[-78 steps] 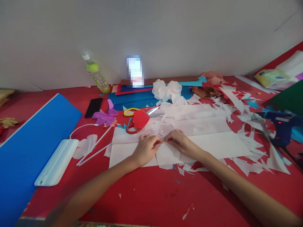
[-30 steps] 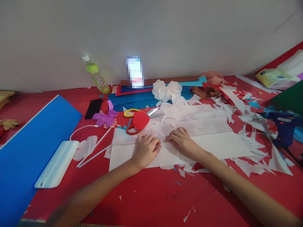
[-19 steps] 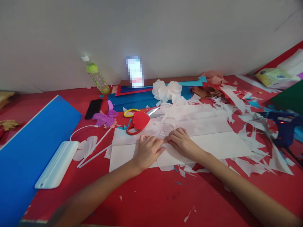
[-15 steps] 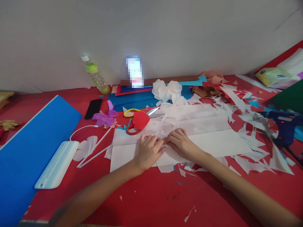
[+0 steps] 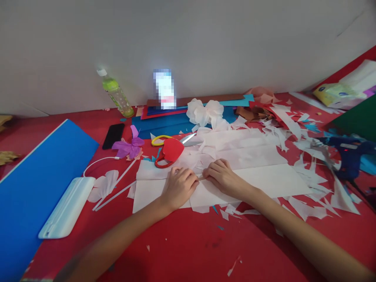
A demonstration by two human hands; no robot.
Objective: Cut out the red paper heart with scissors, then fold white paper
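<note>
My left hand (image 5: 180,187) and my right hand (image 5: 221,177) rest close together on a long sheet of white paper (image 5: 273,181). The fingers of both are curled down onto a folded edge of the sheet, and most of the fingertips are hidden. Just beyond my left hand, open scissors (image 5: 189,139) with yellow and red handles lie with a red heart-shaped piece (image 5: 174,150) over them. White paper flowers (image 5: 205,111) sit farther back.
White paper scraps (image 5: 311,176) cover the right side, beside a blue glue gun (image 5: 348,154). On the left lie a purple paper flower (image 5: 129,145), a black phone (image 5: 113,136), a white device (image 5: 67,207) and a blue board (image 5: 44,176). A bottle (image 5: 117,96) leans on the wall.
My hands have drawn slightly apart along the paper's folded edge, the left one shifting a little leftward. The whole view has also shifted slightly.
</note>
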